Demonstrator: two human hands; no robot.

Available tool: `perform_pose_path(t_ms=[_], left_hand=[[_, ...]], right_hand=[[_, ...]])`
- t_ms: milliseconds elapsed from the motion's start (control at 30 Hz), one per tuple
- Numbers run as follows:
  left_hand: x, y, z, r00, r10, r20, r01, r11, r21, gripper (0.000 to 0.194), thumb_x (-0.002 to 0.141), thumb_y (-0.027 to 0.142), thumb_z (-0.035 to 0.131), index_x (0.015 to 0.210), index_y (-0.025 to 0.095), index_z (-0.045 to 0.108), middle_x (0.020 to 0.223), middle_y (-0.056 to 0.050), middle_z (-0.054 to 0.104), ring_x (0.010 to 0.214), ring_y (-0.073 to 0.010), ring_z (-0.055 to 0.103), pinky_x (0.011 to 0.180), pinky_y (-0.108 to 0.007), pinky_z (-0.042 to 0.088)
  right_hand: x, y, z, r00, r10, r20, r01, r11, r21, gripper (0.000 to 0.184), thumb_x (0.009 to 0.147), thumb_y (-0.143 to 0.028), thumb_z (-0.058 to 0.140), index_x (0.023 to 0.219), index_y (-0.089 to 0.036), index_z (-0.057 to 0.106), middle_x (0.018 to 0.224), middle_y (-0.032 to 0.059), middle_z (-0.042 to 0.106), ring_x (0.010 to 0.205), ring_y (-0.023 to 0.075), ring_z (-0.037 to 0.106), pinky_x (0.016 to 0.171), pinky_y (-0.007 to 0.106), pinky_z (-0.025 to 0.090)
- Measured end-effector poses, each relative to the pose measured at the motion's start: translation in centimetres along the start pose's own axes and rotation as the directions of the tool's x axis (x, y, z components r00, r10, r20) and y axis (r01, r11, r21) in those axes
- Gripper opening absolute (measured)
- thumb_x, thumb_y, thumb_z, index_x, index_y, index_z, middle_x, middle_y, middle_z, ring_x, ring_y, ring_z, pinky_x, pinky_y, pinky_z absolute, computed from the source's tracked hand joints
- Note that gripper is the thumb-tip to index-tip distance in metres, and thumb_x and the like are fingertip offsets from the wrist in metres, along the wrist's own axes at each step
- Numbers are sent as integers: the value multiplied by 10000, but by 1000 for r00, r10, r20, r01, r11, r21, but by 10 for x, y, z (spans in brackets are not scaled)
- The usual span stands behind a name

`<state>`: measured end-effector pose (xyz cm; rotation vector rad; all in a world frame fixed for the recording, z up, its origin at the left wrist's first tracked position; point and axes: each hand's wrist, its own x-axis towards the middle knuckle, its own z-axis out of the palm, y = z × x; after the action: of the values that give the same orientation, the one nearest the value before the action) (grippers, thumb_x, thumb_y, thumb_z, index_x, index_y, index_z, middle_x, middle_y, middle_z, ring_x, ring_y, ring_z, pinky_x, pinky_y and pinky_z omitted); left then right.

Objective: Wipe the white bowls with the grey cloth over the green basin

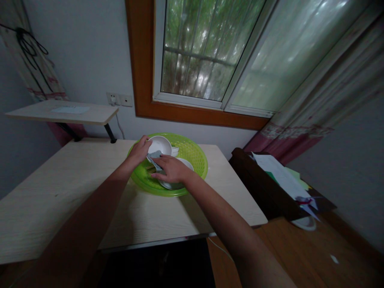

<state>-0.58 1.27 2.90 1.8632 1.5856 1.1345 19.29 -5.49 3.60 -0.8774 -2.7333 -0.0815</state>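
My left hand (140,151) is closed on the left rim of a white bowl (160,145), which sits tilted over a green plastic basket (198,156). In my right hand (173,170) is a grey cloth (155,155), pressed against the near edge of the bowl. Beneath the right hand lies a white dish (186,163), partly covered by it. A small white piece (175,151), perhaps a handle or spoon, shows at the bowl's right side. Thin yellowish-brown sticks (150,169) lie in the basket between my hands.
The basket stands on a pale wooden table (75,176), near the wall. A raised shelf (63,112) with a paper on it is at the left. Right of the table, a dark brown piece of furniture (258,184) carries papers (279,172). A window (210,52) is behind.
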Motion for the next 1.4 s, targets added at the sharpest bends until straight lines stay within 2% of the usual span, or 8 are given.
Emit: perform_pose_path(t_ms=[133, 233, 333, 400, 600, 833, 967, 1400], left_hand=[[0, -1, 1, 1000, -24, -20, 24, 1000, -4, 365, 937, 477, 383, 1079, 230, 612, 951, -64, 682, 904, -252, 623, 820, -343, 456], [1, -1, 0, 999, -28, -23, 28, 1000, -11, 358, 938, 476, 380, 1073, 231, 603, 963, -63, 679, 911, -251, 621, 823, -338, 452], [0, 2, 0, 999, -38, -22, 38, 999, -20, 337, 937, 469, 378, 1056, 237, 592, 942, -58, 669, 893, -247, 615, 809, -334, 448], [-1, 4, 0, 999, -39, -15, 39, 999, -9, 322, 938, 462, 378, 1037, 240, 589, 929, -57, 665, 886, -246, 612, 806, -332, 447], [-1, 4, 0, 1000, -20, 12, 19, 999, 28, 294, 935, 449, 390, 1029, 249, 584, 918, -50, 663, 892, -243, 611, 811, -327, 446], [2, 0, 4, 996, 20, 82, -23, 999, 28, 282, 926, 454, 400, 992, 252, 586, 958, -44, 670, 922, -235, 615, 847, -334, 451], [3, -3, 6, 990, 70, 119, -71, 997, 11, 297, 926, 473, 392, 1000, 251, 574, 982, -42, 658, 950, -234, 610, 879, -342, 448], [4, -6, 9, 989, 74, 125, -70, 997, -33, 320, 931, 503, 395, 1013, 244, 565, 1003, -39, 658, 953, -231, 604, 870, -340, 447]], right_hand=[[3, 1, 0, 999, 45, 0, -45, 996, -74, 608, 1006, -578, 494, 1387, -114, 592, 1240, 160, 728, 1172, 283, 658, 1115, 429, 390], [5, 1, 1, 997, 80, 1, -79, 985, -153, 497, 1001, -490, 546, 1317, -117, 634, 1126, 159, 754, 1064, 278, 686, 1036, 418, 436], [6, 0, 1, 995, 94, 17, -89, 976, -199, 431, 969, -386, 605, 1305, -117, 634, 1104, 157, 753, 1017, 279, 692, 982, 410, 463], [5, 1, 2, 995, 90, 35, -82, 978, -190, 440, 964, -384, 613, 1319, -123, 623, 1127, 159, 748, 1022, 277, 691, 968, 405, 474], [3, 7, 12, 999, 49, 11, -47, 990, -131, 569, 978, -437, 600, 1418, -80, 547, 1277, 198, 696, 1175, 281, 657, 1063, 407, 449], [3, 13, 19, 997, 69, -46, -74, 990, -117, 755, 910, -388, 669, 1524, -29, 412, 1532, 225, 501, 1434, 307, 466, 1229, 425, 309], [4, 15, 22, 994, 101, -43, -105, 989, -104, 771, 915, -387, 650, 1547, -45, 372, 1577, 223, 443, 1470, 316, 421, 1239, 451, 293], [4, 16, 23, 987, 141, -72, -147, 985, -93, 819, 885, -402, 689, 1541, -35, 364, 1604, 248, 385, 1497, 335, 383, 1252, 469, 270]])
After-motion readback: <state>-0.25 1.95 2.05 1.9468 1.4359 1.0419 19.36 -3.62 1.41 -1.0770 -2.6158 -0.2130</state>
